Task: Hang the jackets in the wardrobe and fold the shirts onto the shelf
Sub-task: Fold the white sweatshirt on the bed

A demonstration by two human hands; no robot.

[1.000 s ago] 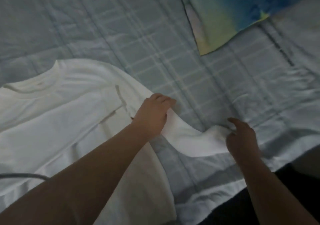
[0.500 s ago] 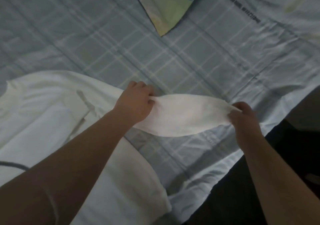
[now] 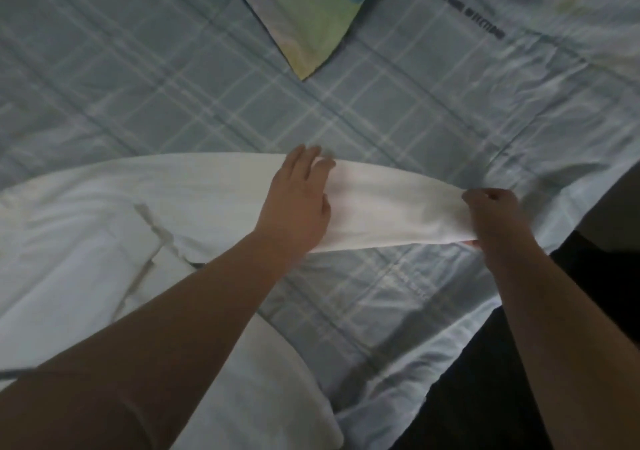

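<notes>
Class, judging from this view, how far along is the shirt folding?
Done: the white shirt lies spread on the bed. In hand: left hand presses its sleeve, right hand pinches its end. Left: folding it and shelving; no shelf or jackets in view.

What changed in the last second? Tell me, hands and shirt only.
The sleeve, slack and curved on the bedsheet before, is now pulled out straight. The right hand went from touching its end to pinching it; the left hand let go its grip and lies flat on the sleeve. The rest of the white shirt stayed spread on the bedsheet.
</notes>
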